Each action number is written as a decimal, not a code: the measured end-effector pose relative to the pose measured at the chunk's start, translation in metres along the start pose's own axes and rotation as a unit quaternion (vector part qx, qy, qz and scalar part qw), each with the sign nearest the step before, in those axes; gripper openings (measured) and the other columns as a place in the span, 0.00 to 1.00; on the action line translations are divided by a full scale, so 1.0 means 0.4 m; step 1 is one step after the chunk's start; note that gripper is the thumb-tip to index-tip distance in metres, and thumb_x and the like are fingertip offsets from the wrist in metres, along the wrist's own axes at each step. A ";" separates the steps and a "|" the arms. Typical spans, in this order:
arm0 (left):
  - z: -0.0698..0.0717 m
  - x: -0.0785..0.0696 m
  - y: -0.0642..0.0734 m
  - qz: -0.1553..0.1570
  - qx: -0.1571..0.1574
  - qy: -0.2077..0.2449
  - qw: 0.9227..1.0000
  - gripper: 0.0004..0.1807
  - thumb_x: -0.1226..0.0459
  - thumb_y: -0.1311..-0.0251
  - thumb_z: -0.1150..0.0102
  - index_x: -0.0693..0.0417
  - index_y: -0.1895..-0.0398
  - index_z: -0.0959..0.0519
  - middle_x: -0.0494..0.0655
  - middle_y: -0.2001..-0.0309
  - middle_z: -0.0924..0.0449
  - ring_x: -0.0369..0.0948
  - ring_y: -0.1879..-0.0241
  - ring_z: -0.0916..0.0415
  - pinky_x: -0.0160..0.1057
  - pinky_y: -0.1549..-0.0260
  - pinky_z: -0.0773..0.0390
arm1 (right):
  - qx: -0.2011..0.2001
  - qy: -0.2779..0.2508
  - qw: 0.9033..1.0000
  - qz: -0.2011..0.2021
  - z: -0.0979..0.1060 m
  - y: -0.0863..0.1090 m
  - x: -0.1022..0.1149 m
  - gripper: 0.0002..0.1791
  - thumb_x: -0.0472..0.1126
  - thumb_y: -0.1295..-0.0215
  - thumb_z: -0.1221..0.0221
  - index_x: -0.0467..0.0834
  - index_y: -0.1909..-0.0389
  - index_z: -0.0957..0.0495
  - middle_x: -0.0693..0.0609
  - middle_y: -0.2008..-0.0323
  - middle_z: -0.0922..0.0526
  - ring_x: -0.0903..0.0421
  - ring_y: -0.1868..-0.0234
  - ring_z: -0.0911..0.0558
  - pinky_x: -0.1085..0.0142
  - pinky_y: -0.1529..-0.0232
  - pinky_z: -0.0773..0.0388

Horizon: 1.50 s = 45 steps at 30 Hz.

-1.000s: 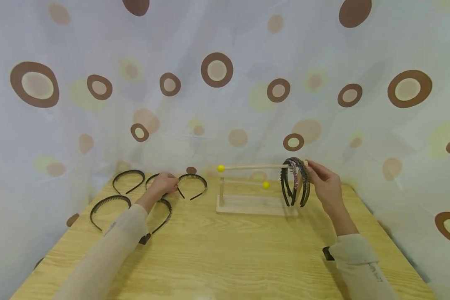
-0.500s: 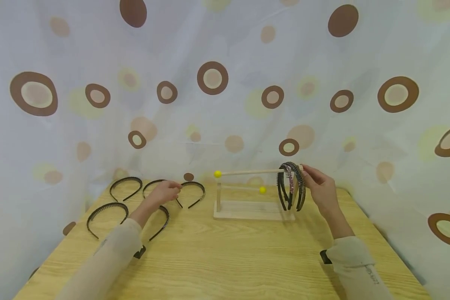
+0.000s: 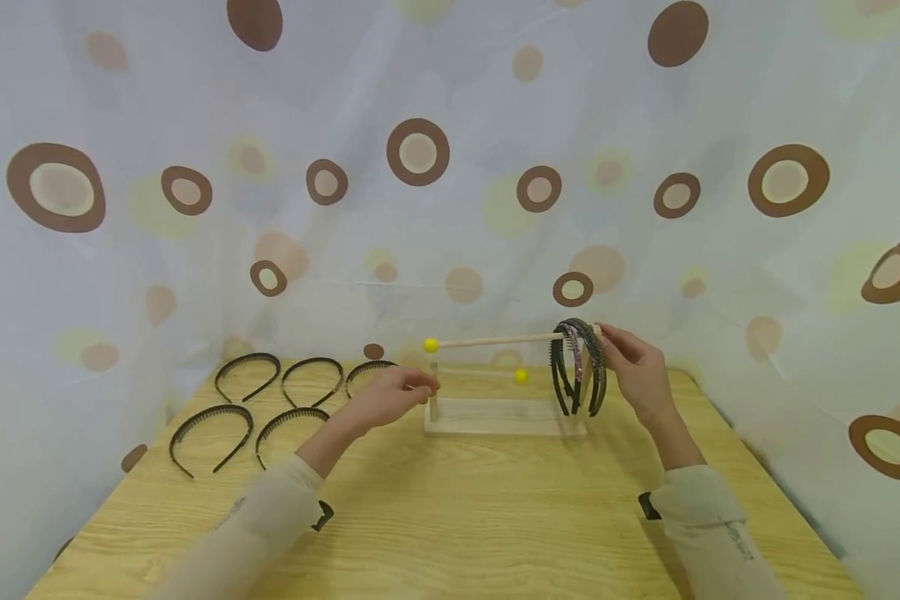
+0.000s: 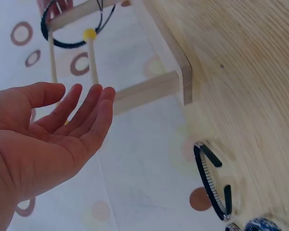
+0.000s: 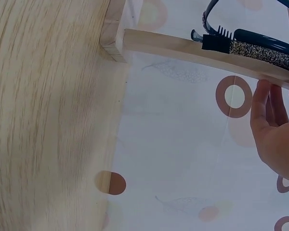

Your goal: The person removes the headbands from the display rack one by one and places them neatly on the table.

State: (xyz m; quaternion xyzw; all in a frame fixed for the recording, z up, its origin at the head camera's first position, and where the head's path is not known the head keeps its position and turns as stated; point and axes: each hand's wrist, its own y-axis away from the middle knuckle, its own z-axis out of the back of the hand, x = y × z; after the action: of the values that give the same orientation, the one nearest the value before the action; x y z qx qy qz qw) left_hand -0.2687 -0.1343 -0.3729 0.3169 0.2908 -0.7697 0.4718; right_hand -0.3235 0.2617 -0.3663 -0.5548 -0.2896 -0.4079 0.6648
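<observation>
My left hand (image 3: 390,396) reaches beside the near left end of a wooden headband stand (image 3: 502,419). In the left wrist view its palm faces up, fingers loosely bent and holding nothing. My right hand (image 3: 637,371) holds the top of the stand's right upright (image 5: 183,52), thumb and fingers at the wood. Several dark toothed headbands (image 3: 598,367) hang together at the right end of the upper rod (image 3: 495,341), one with pink glitter. In the right wrist view a glittery headband (image 5: 262,54) lies against the upright. A yellow ball (image 3: 431,345) caps the rod's left end.
Several black toothed headbands (image 3: 212,410) lie on the left of the wooden table (image 3: 495,517), one partly behind my left hand. A second yellow ball (image 3: 521,377) tips the lower rod. A dotted curtain (image 3: 465,233) hangs behind the table.
My left hand has moved right, away from the headbands on the table, to the stand's left end. My right hand stays at the right upright. The camera view has shifted slightly.
</observation>
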 end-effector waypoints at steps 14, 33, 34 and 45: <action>-0.247 -0.147 -0.126 -0.087 -0.022 -0.052 0.995 0.17 0.59 0.22 0.49 0.55 0.39 0.19 0.44 0.50 0.16 0.37 0.54 0.20 0.36 0.56 0.21 | -0.008 -0.011 1.000 0.000 0.011 -0.031 -0.088 0.24 0.45 0.23 0.42 0.37 0.33 0.25 0.56 0.46 0.18 0.64 0.50 0.19 0.74 0.53 0.21; -0.422 -0.183 -0.215 -0.064 -0.044 0.110 0.991 0.17 0.56 0.28 0.39 0.54 0.43 0.17 0.38 0.51 0.16 0.35 0.52 0.21 0.38 0.53 0.21 | -0.013 -0.025 1.000 0.010 0.007 -0.025 -0.088 0.24 0.45 0.23 0.42 0.37 0.33 0.24 0.49 0.43 0.18 0.63 0.49 0.18 0.71 0.52 0.21; -0.423 -0.182 -0.213 -0.058 -0.045 0.109 0.991 0.16 0.56 0.28 0.39 0.55 0.44 0.16 0.39 0.52 0.16 0.35 0.53 0.21 0.38 0.53 0.21 | -0.011 -0.023 1.000 0.009 0.006 -0.024 -0.083 0.24 0.44 0.23 0.42 0.36 0.33 0.25 0.48 0.43 0.18 0.63 0.49 0.18 0.71 0.52 0.21; -0.416 -0.179 -0.214 -0.050 -0.068 0.118 0.989 0.18 0.48 0.32 0.36 0.52 0.53 0.14 0.34 0.60 0.16 0.32 0.60 0.21 0.35 0.61 0.20 | -0.005 -0.027 1.000 0.009 -0.001 -0.004 -0.012 0.22 0.39 0.22 0.43 0.29 0.35 0.27 0.49 0.47 0.16 0.64 0.53 0.18 0.72 0.54 0.20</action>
State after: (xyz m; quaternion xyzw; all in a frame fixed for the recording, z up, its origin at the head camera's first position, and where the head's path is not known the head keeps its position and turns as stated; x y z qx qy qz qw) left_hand -0.2858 0.0620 -0.4103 0.3579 0.4119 -0.7277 0.4157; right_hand -0.3272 0.2623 -0.3697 -0.5718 -0.2997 -0.3883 0.6576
